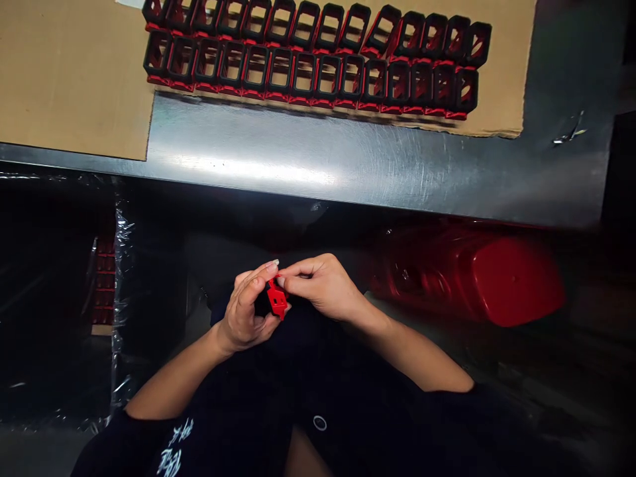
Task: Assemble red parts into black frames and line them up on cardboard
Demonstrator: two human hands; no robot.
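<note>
Near my body, below the table's edge, my left hand (248, 311) has its fingers wrapped round a small red and black plastic part (277, 299). The part's red face with small holes is turned toward me, and its dark side is mostly hidden in the palm. My right hand (322, 285) pinches at the upper end of this part with thumb and forefinger. Whether a separate small piece sits between those fingertips cannot be made out. On the table stand two rows of black and red frame-shaped parts (304, 78), with openings through them.
The rows rest on cardboard (497, 112) over a metal table (318, 156). Another cardboard sheet (74, 86) lies at the left. A red plastic object (517, 281) is below the table at right. Clear plastic film (119, 265) hangs at left beside more red parts (104, 281).
</note>
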